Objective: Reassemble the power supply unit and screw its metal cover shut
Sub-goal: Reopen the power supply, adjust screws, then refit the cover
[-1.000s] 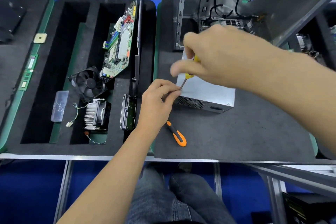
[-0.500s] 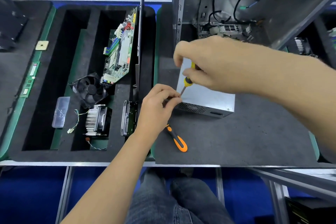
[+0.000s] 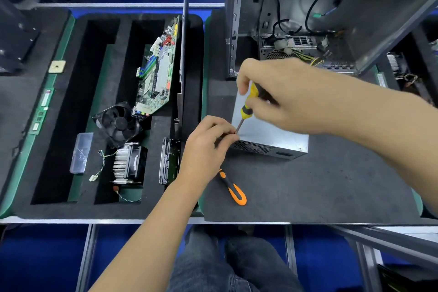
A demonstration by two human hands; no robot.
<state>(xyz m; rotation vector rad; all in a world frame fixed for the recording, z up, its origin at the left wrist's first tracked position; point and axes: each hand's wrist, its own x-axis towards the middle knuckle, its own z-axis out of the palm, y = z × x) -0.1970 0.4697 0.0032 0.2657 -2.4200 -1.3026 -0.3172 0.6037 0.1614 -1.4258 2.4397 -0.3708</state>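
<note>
Head view: power supply unit [image 3: 267, 135] sits on the dark foam surface [image 3: 308, 192], centre of frame, just below the open PC case [image 3: 331, 19]. Metal cover is on top, vent grille faces me.

My right hand [image 3: 296, 99] comes in from the right, fingers curled round the yellow-and-black screwdriver [image 3: 247, 108]. Shaft tilts down-left, tip at the unit's near-left top corner.

My left hand [image 3: 206, 147] comes up from bottom centre, fingers pinched tight right at the driver tip, touching that corner. Can't tell if there's a screw between them, too small and hidden.

A second screwdriver, orange-and-black [image 3: 233, 188], lies loose on the surface just below my left hand.

Left of frame, foam tray [image 3: 78, 111] with slots: motherboard [image 3: 157, 73] standing tilted on edge, black fan [image 3: 118, 123] below it, heatsink with fan [image 3: 129, 163] under that, drive [image 3: 169, 161] on edge beside it, clear plastic box [image 3: 81, 152] further left. RAM sticks [image 3: 41, 111] along the green edge, far left.
</note>
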